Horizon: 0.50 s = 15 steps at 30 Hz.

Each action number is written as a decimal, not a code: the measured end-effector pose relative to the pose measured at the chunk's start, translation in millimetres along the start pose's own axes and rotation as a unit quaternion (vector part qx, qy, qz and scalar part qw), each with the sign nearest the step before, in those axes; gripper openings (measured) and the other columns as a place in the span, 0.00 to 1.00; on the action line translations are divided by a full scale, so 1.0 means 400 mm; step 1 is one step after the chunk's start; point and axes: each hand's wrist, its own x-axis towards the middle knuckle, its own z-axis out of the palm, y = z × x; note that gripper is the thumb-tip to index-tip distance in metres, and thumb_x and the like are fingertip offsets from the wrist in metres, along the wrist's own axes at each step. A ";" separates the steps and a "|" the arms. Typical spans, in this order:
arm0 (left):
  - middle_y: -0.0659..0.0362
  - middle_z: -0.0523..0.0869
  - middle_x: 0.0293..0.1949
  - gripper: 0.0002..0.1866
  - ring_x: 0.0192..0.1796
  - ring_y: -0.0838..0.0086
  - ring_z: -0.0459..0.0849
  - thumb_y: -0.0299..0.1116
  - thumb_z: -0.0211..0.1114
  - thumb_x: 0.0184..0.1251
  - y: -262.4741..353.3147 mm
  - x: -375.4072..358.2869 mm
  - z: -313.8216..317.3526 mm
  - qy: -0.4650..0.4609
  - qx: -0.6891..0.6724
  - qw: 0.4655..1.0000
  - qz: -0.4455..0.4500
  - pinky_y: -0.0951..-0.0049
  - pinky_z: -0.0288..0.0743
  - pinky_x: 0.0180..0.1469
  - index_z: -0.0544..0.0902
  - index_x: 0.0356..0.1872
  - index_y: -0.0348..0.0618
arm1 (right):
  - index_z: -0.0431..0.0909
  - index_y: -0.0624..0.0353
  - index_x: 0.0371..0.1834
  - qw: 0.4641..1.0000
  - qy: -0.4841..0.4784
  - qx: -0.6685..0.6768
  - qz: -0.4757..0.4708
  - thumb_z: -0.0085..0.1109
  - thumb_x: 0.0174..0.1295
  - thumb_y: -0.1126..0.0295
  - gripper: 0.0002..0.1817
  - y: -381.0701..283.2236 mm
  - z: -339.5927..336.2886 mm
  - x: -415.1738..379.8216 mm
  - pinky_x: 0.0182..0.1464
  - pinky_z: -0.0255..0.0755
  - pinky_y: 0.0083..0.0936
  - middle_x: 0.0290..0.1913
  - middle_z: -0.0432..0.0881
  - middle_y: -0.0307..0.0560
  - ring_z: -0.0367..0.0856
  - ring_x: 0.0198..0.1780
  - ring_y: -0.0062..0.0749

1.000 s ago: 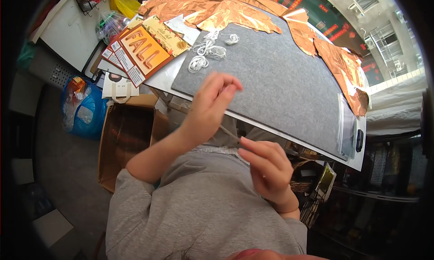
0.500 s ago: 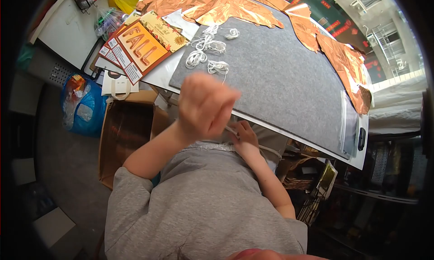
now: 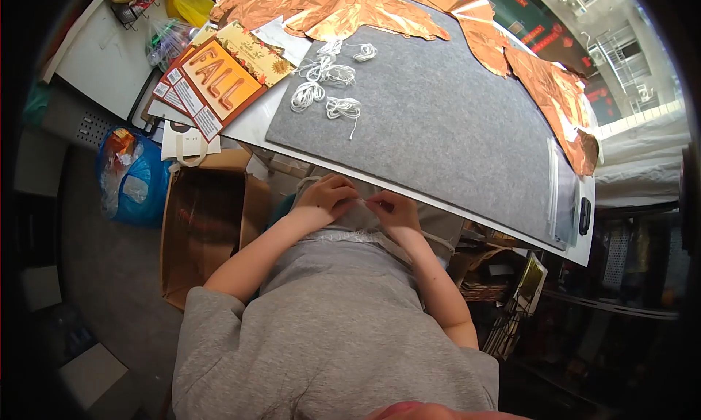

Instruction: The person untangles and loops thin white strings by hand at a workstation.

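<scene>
Over the lap, just below the table's front edge, my left hand and my right hand face each other with their fingertips close together. The fingers of both are pinched on something thin and pale, too small to make out. Several bundles of white string lie on the left part of the grey felt mat. A loose end trails from the lowest bundle.
Copper foil shapes line the mat's far and right edges. Printed FALL packages overlap at the table's left. An open cardboard box and a blue bag stand at the lower left. Clear plastic sleeves lie at the right.
My left hand has come down from above the table's edge to beside my right hand. The right hand has shifted slightly. The view has moved a little.
</scene>
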 end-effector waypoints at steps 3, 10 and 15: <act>0.59 0.86 0.42 0.07 0.49 0.60 0.84 0.31 0.73 0.58 -0.004 0.005 -0.001 -0.007 -0.033 0.999 -0.014 0.63 0.80 0.51 0.87 0.38 0.48 | 0.87 0.60 0.37 0.995 -0.019 0.086 0.039 0.69 0.63 0.69 0.06 0.012 0.004 0.003 0.33 0.69 0.16 0.27 0.83 0.34 0.75 0.31 0.12; 0.59 0.87 0.40 0.06 0.47 0.61 0.85 0.30 0.73 0.58 0.026 0.011 -0.025 0.005 -0.077 0.996 -0.043 0.63 0.80 0.49 0.87 0.37 0.49 | 0.85 0.62 0.38 0.991 -0.023 0.120 0.050 0.64 0.64 0.72 0.05 0.042 0.015 0.014 0.33 0.67 0.14 0.29 0.81 0.31 0.74 0.32 0.11; 0.60 0.85 0.41 0.05 0.47 0.64 0.84 0.30 0.71 0.58 0.057 0.015 -0.059 -0.019 -0.101 0.989 -0.103 0.67 0.79 0.48 0.85 0.35 0.46 | 0.85 0.62 0.37 0.984 -0.016 0.167 0.059 0.65 0.63 0.73 0.04 0.037 0.009 0.010 0.34 0.67 0.14 0.30 0.81 0.32 0.75 0.32 0.11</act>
